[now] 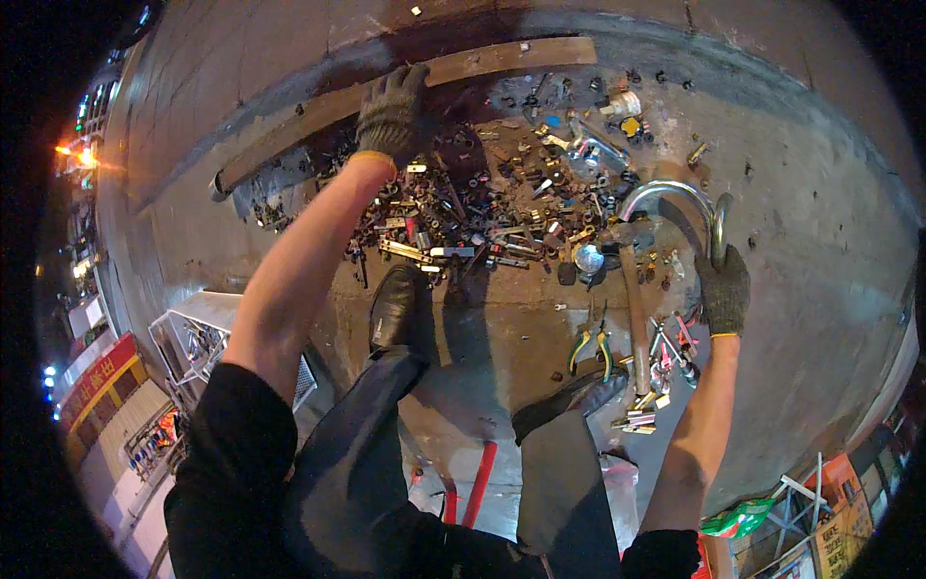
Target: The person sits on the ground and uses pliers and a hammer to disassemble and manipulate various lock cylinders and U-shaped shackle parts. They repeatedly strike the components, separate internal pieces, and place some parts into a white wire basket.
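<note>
My left hand (391, 114), in a dark knitted glove, lies over a long flat wooden board (511, 60), its fingers bent across the board. The board rests on the ground along the far side of a wide heap of small metal parts (463, 207). Off to the right, my gloved right hand (725, 294) is closed around the end of a bent shiny metal tube (675, 190). The tube arches leftward to the heap's right edge. Part of its grip is hidden by the glove.
Pliers with yellow-green handles (604, 355) and a long wooden handle (637, 323) lie by my right shoe (588, 396). Several metal sockets (637, 422) sit nearby. A white wire basket (198, 333) stands left, a red bar (479, 482) between my legs, a green bag (741, 518) lower right.
</note>
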Motion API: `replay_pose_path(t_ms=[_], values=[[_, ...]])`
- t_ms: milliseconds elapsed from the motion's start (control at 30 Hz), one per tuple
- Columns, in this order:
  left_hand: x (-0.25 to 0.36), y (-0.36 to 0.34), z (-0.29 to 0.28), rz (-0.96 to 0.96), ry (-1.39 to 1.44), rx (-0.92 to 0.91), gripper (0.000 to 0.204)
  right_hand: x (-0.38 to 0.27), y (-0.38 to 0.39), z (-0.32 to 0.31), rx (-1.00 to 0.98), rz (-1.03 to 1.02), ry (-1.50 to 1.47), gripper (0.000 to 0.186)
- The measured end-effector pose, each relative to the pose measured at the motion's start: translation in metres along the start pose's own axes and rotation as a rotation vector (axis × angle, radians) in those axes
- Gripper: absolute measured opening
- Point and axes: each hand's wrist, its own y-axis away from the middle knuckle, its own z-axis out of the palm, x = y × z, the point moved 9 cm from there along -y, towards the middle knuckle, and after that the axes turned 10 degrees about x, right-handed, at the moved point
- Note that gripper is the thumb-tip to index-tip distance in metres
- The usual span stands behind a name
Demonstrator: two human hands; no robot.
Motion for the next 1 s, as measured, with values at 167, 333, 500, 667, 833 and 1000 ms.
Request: replay_pose_path(t_ms=[167,333,500,667,833,1000], values=[[-0.037,-0.025,0.053,0.128,-0.207,-0.189,0.054,0.018,0.019,0.019,-0.099,0.067,-0.038,0.048],[-0.035,-0.032,0.076,0.130,-0.065,-0.425,0.026,0.035,0.034,0.030,-0.075,0.139,-0.136,0.051],[-0.004,0.020,0.055,0.224,-0.033,-0.505,0.026,0.042,0.033,0.021,0.028,0.157,-0.242,0.049],[0.030,0.063,0.000,0.286,0.196,-0.314,0.032,-0.007,0.016,-0.030,0.062,0.083,-0.344,0.034],[0.084,0.126,-0.014,-0.463,1.051,-0.699,0.047,-0.098,0.035,-0.064,-0.180,0.235,-0.717,0.021],[0.122,0.142,-0.027,-0.756,1.674,-0.746,0.049,-0.196,0.056,-0.035,-0.362,-0.128,-0.495,0.029]])
